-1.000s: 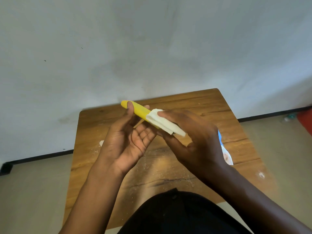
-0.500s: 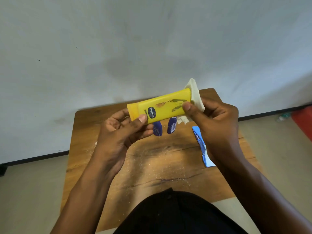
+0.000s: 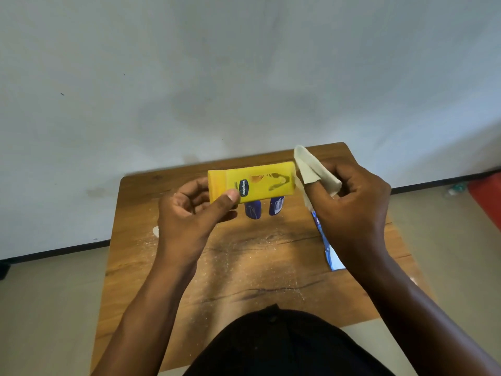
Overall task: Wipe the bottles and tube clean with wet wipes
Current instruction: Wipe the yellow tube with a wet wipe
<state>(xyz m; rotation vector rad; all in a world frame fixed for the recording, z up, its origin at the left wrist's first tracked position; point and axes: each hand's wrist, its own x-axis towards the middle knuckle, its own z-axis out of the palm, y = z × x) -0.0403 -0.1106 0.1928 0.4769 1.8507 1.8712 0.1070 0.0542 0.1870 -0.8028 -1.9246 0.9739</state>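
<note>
My left hand (image 3: 187, 215) grips a yellow Vaseline tube (image 3: 252, 181) by its left end and holds it level above the table, label facing me. My right hand (image 3: 349, 202) pinches a folded white wet wipe (image 3: 311, 166) just off the tube's right end, touching or nearly touching it. Two dark blue bottles (image 3: 264, 207) lie on the table behind the tube, mostly hidden by it. A blue and white wet wipe packet (image 3: 329, 251) lies partly under my right wrist.
The small wooden table (image 3: 244, 267) is dusted with pale powder across its middle. A small white scrap (image 3: 155, 230) lies by its left edge. A grey wall rises behind, and a red object (image 3: 488, 199) sits on the floor at far right.
The tube has turned from edge-on to label facing me. The wipe has slid off the tube's body to its right end, and my right hand has moved right with it.
</note>
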